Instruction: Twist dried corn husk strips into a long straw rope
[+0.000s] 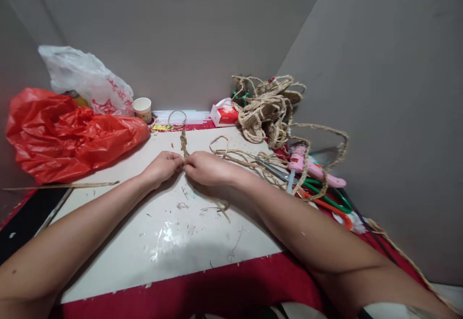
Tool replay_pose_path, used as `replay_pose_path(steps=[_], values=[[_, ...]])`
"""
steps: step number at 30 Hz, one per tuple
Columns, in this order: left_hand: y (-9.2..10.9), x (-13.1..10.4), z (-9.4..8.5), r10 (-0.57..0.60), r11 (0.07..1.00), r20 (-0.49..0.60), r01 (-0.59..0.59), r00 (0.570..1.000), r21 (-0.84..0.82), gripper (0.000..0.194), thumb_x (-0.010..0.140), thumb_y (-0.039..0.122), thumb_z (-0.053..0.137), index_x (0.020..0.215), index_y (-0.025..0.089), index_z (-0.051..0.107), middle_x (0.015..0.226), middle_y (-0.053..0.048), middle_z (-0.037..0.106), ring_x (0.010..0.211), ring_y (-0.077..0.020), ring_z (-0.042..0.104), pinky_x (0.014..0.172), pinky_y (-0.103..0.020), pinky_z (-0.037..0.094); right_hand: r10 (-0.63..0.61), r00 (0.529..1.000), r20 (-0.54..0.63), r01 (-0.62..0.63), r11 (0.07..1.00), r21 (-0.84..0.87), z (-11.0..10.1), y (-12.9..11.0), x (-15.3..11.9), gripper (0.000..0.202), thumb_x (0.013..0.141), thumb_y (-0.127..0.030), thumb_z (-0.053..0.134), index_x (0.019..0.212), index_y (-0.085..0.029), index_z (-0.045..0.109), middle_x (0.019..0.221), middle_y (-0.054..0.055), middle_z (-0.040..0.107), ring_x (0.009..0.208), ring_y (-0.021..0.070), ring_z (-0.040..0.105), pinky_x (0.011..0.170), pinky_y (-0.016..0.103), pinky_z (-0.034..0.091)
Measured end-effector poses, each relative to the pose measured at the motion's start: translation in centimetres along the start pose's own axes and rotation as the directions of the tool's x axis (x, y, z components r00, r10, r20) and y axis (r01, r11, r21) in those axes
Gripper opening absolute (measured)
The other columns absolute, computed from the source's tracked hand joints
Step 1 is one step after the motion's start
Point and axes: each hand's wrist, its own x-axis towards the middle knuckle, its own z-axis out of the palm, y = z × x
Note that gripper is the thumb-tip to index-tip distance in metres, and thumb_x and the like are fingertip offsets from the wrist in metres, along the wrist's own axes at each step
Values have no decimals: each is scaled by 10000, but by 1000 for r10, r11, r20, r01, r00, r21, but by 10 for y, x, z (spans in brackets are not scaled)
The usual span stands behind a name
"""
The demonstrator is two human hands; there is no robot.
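A short braided piece of brown rope (183, 144) points away from me on the white board (152, 242). At its near end, my left hand (167, 165) pinches the rope from the left, its fingers pressed together. My right hand (204, 167) is closed on the same end from the right, and the fingertips of both hands nearly meet. Loose strands (221, 207) stick out on the board below my right hand. The part of the rope between the fingers is hidden.
Left are a red plastic bag (72, 135), a white bag (90, 77) and thin sticks (83, 184). A paper cup (142, 109), clear sticks (197, 117) and tissue pack (224, 114) line the back. Right are coiled rope (271, 111), a pink glue gun (299, 159) and green-handled scissors (327, 195).
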Motion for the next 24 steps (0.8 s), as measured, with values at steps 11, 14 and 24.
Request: replay_pose_path(steps=[11, 14, 24], values=[[7, -1, -4, -24, 981, 173, 56, 985, -186, 82, 707, 180, 599, 683, 109, 565, 455, 113, 230, 358, -11, 143, 357, -152, 83, -291, 924, 249, 276, 957, 92, -2, -30, -74, 377, 880, -424, 458, 816, -119, 670, 762, 90, 673, 646, 150, 558, 587, 247, 373], [8, -1, -7, -28, 980, 198, 66, 980, -190, 87, 720, 161, 578, 657, 117, 537, 469, 109, 217, 362, -12, 138, 349, -142, 84, -42, 985, -167, 89, 955, 284, -13, -13, -76, 377, 916, -403, 411, 794, -115, 623, 696, 51, 621, 609, 112, 504, 564, 221, 342], [9, 2, -14, -5, 982, 264, 55, 965, -181, 147, 741, 205, 613, 646, 100, 573, 467, 97, 237, 364, -11, 142, 345, -138, 98, 165, 979, 117, -199, 674, 711, 6, 17, 18, 381, 934, -384, 430, 650, -141, 506, 467, -44, 390, 367, 51, 301, 374, 197, 227]])
